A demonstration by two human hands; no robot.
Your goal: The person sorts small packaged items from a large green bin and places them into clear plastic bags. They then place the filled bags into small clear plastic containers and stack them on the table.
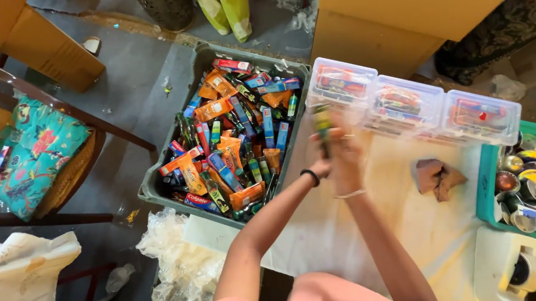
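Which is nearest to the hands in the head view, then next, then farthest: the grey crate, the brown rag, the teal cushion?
From the hands:
1. Grey crate, just left.
2. Brown rag, to the right on the table.
3. Teal cushion, far left on the chair.

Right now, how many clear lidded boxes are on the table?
3, in a row along the far edge: left box, middle box, right box. None looks hidden.

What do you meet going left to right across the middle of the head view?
Floral cushion on a chair → grey crate of small boxes and tubes → both hands together on a small green item → brown crumpled paper → green tray of round tins.
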